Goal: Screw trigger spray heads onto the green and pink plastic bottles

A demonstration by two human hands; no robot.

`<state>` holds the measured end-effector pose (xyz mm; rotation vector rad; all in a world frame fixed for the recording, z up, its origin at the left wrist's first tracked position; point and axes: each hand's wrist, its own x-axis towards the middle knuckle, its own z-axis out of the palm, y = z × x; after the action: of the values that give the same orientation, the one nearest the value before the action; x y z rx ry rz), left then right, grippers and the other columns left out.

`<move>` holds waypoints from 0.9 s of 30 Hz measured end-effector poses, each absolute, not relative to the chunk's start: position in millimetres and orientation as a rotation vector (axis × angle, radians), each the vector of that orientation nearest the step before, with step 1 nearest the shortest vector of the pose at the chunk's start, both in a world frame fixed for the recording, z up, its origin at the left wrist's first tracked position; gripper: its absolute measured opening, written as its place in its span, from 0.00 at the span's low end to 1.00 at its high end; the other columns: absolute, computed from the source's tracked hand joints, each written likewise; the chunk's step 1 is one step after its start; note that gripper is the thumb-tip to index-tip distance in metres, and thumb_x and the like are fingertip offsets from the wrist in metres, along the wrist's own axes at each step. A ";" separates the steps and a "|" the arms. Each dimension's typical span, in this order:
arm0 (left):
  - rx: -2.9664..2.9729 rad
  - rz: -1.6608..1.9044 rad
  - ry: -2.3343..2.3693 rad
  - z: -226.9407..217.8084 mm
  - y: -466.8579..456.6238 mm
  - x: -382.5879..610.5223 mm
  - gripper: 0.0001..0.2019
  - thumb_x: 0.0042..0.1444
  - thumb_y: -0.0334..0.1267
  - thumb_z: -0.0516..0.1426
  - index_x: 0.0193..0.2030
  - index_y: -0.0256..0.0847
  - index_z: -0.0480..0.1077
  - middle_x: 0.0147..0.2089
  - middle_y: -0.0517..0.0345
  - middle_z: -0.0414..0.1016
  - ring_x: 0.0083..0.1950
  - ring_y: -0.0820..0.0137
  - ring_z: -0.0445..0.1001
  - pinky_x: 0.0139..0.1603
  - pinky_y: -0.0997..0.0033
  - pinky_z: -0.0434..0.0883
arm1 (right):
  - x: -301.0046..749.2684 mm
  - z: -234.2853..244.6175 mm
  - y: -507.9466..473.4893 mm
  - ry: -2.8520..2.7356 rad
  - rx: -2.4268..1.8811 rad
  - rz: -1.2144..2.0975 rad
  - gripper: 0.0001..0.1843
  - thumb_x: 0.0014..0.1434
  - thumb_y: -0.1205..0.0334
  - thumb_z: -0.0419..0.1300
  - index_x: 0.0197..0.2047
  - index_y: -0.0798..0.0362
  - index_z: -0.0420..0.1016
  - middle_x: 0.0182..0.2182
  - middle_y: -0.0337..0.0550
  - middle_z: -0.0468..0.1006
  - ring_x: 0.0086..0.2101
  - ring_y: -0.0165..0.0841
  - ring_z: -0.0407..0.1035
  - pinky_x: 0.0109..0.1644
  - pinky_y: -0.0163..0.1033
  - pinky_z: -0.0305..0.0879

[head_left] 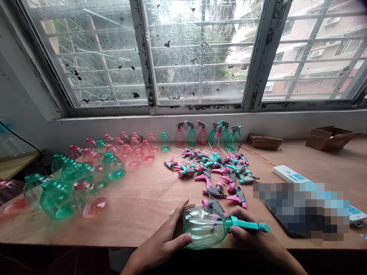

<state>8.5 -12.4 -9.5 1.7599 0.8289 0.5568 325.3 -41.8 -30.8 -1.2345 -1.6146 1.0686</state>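
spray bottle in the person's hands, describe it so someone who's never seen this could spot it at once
Find the wooden table under the window. At its near edge, between the left hand and right hand, is a clear green bottle with a turquoise trigger. Unlike the standing bottles, it is held sideways.

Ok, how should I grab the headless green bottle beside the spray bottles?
I'd likely take the green bottle by its narrow neck, from the near side: it stands upright, the neck rises above a rounded body, and a pink bottle and a spray bottle flank it.
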 end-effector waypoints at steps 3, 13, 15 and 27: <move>1.745 0.577 0.821 -9.1 -12.9 9.1 0.44 0.62 0.55 0.61 0.77 0.50 0.41 0.79 0.50 0.47 0.78 0.50 0.46 0.77 0.47 0.45 | 324.3 -31.0 -41.9 -1.604 -1.248 1.083 0.12 0.57 0.52 0.64 0.43 0.48 0.77 0.33 0.40 0.78 0.32 0.39 0.71 0.29 0.37 0.65; 1.842 0.568 0.854 0.5 -14.5 16.1 0.47 0.56 0.36 0.67 0.76 0.51 0.44 0.79 0.52 0.47 0.77 0.51 0.48 0.77 0.49 0.49 | 329.5 -30.5 -40.4 -1.681 -1.283 1.080 0.11 0.59 0.53 0.63 0.44 0.48 0.75 0.33 0.38 0.77 0.34 0.39 0.71 0.35 0.38 0.67; 1.850 0.570 0.857 1.0 -14.3 16.9 0.47 0.55 0.35 0.68 0.75 0.51 0.46 0.78 0.52 0.49 0.77 0.51 0.49 0.77 0.50 0.49 | 329.5 -31.3 -40.2 -1.665 -1.278 1.060 0.11 0.59 0.54 0.63 0.43 0.48 0.75 0.33 0.38 0.76 0.34 0.39 0.71 0.35 0.38 0.66; 1.770 0.613 0.763 -7.1 -13.4 11.7 0.46 0.60 0.60 0.60 0.77 0.50 0.42 0.79 0.49 0.44 0.78 0.48 0.42 0.77 0.46 0.45 | 324.1 -24.9 -43.4 -1.655 -1.284 1.066 0.13 0.54 0.58 0.68 0.43 0.48 0.78 0.36 0.38 0.79 0.36 0.40 0.72 0.39 0.39 0.67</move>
<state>11.7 -13.4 -7.1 1.7701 0.7627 0.6127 324.1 -43.4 -24.9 -1.2843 -1.6554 1.0662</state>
